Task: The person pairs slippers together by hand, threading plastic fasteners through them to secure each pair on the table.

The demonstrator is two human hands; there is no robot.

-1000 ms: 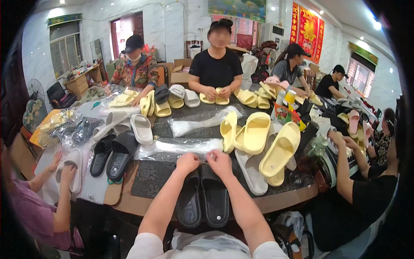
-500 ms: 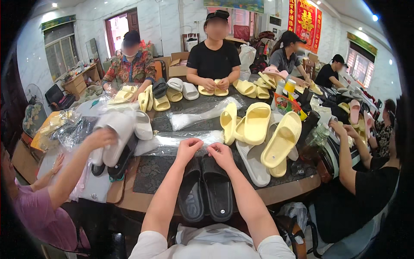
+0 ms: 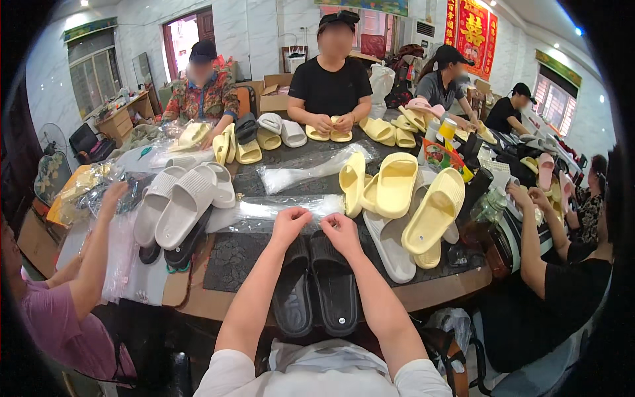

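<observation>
- Pinching: left hand [image 3: 289,220] and right hand [image 3: 340,225], fingers curled shut, both on near edge of a clear plastic bag [image 3: 278,210] lying flat on the table [image 3: 211,306], just past the toe ends of a black slipper pair [image 3: 315,286].
- Grip: each hand closed on bag film as far as seen; whether mouth is parted yet, can't tell.
- Slippers: side by side, touching, soles down; long axis runs near-to-far, heels at table's near edge, toes toward bag.
- Bag: long axis left-right across the table, i.e. crosswise to slippers; mouth side unclear.
- Doing it well (judgement): rub film layers apart w/ thumbs, keep both hands close, hold mouth low and facing the toes so the pair can slide in straight.
- Nearby: yellow slippers [image 3: 395,185] stacked right, white slippers [image 3: 177,206] held by a neighbour's hand [image 3: 114,196] left, second bagged bundle [image 3: 311,173] further back.
</observation>
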